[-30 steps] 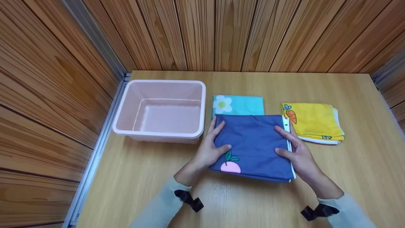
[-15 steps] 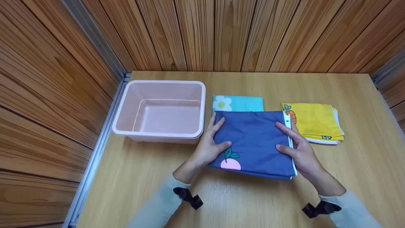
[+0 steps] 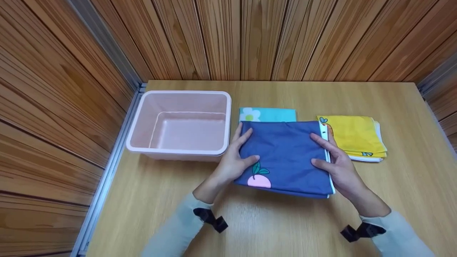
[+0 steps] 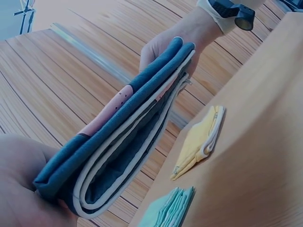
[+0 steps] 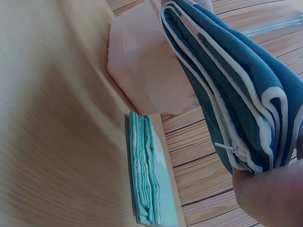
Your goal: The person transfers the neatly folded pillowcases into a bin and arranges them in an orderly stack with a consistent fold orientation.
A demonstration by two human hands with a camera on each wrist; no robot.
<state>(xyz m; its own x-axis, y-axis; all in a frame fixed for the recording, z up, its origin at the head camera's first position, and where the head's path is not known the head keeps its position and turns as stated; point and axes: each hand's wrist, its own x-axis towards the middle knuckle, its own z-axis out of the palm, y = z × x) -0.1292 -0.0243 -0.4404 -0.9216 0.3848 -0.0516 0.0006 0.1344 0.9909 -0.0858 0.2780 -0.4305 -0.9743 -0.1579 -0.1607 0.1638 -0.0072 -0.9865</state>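
Above the table (image 3: 278,232), left hand (image 3: 232,162) and right hand (image 3: 341,168) grip the blue cloth (image 3: 285,153), seemingly for carrying; next, keep it level.

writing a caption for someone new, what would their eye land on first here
Probably the folded navy cloth with its pink fruit print, held off the table between the left hand and right hand near the middle of the head view. Next might come the bright yellow cloth on the table at right and the pink bin at left.
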